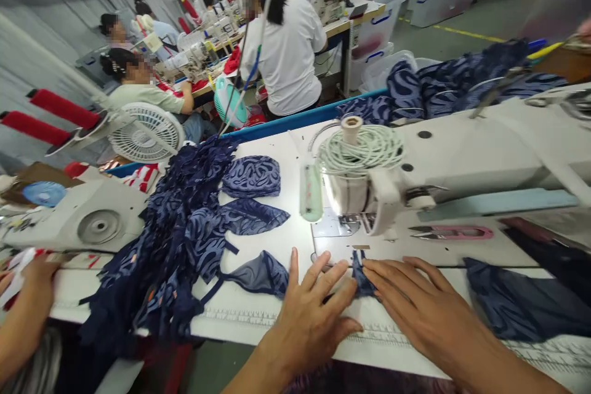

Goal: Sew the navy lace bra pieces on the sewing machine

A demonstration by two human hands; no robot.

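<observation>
pressing flat, the left hand (pixel 308 315) and right hand (pixel 418 308) lay with fingers spread wide on the white table (pixel 240 315), gripping nothing. fingertips of both met on one small navy fabric piece (pixel 359 277), which sat on the table just in front of the sewing machine (pixel 462 160) head. most of that piece was covered by the fingers, so its shape was unclear. the needle area was hidden behind the machine head. both forearms were cut off at the bottom edge. one dark cloth (pixel 521 305) at the right ran out of frame. counted: one cord spool (pixel 361 149) on top of the machine, one pair of pink snips (pixel 455 233) on the machine bed, one big navy fabric pile (pixel 173 246) to the left, three loose patterned pieces (pixel 252 176) beside it, one white fan (pixel 148 133). a co-worker's hand (pixel 30 295) at the left edge was partly cropped, and what it held was hard to make out. three people sat behind.
</observation>
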